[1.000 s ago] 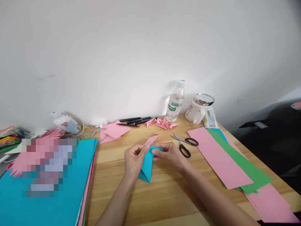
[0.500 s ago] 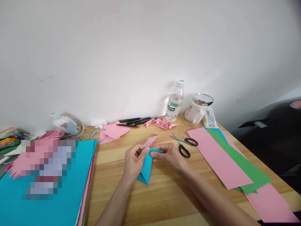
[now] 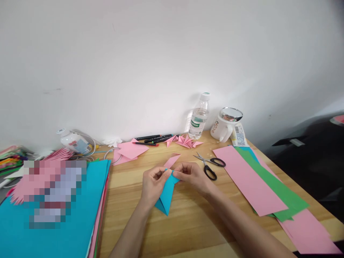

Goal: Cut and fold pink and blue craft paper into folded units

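A folded piece of blue paper (image 3: 167,195) is held just above the table, its pointed end toward me. My left hand (image 3: 154,182) pinches its upper left edge between thumb and fingers. On the other side, my right hand (image 3: 192,175) pinches the top right part, with the two thumb tips close together. Fingers cover some of the upper folds. Right behind the blue paper lies a narrow folded pink paper piece (image 3: 172,160). Scissors (image 3: 209,164) with black handles rest partly spread to the right of my right hand.
Pink strips (image 3: 249,181) and green paper (image 3: 295,208) lie along the right. Large blue sheets (image 3: 80,233) are stacked at left. Against the wall are pens (image 3: 158,138), folded pink pieces (image 3: 187,141), a water bottle (image 3: 199,120) and a white mug (image 3: 222,129).
The thumbs have come closer together at the top of the blue paper. Its top right flap, stretched out to the right before, now slants downward, and the lower point sits slightly nearer me.
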`<action>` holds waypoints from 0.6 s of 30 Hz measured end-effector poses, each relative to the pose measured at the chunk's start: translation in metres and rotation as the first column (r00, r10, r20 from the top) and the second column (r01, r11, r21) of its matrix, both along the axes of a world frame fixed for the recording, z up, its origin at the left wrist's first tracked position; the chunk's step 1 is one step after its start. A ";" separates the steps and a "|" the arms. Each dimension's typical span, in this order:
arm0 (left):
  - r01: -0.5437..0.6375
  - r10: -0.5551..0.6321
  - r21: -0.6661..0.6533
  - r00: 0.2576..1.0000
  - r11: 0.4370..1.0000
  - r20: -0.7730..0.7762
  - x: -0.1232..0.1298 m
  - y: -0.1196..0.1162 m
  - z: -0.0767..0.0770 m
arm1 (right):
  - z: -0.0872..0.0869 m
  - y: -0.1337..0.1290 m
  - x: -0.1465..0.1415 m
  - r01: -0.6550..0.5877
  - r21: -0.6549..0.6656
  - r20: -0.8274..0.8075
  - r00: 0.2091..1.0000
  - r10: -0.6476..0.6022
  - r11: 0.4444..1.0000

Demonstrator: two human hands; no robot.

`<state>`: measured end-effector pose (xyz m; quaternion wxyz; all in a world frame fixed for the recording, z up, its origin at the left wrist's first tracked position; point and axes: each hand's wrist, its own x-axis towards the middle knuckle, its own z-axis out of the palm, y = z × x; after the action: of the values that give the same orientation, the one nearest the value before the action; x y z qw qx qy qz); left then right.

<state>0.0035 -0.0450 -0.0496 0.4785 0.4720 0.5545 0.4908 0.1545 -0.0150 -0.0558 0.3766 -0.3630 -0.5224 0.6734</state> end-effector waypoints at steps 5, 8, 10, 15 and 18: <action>-0.011 0.012 0.027 0.999 1.000 -0.030 -0.001 0.001 0.000 | -0.003 -0.004 -0.004 0.093 0.104 0.040 0.994 -0.097 0.990; 0.000 0.000 0.019 1.000 1.000 -0.020 -0.002 0.002 0.000 | -0.002 -0.005 -0.006 0.112 0.111 0.066 0.991 -0.119 0.988; 0.014 -0.013 0.044 1.000 0.999 -0.028 -0.003 0.001 0.001 | -0.001 -0.005 -0.008 0.097 0.103 0.063 0.993 -0.104 0.990; 0.083 -0.076 0.098 0.994 0.992 -0.074 -0.002 0.000 0.007 | 0.001 -0.007 -0.009 0.111 0.110 0.057 0.991 -0.118 0.988; 0.086 -0.079 0.093 0.994 0.992 -0.077 -0.004 0.000 0.009 | 0.000 -0.007 -0.008 0.129 0.080 0.054 0.990 -0.134 0.988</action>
<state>-0.0002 -0.0451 -0.0409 0.4546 0.5346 0.5271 0.4792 0.1463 -0.0225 -0.0554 0.4181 -0.4018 -0.5336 0.6156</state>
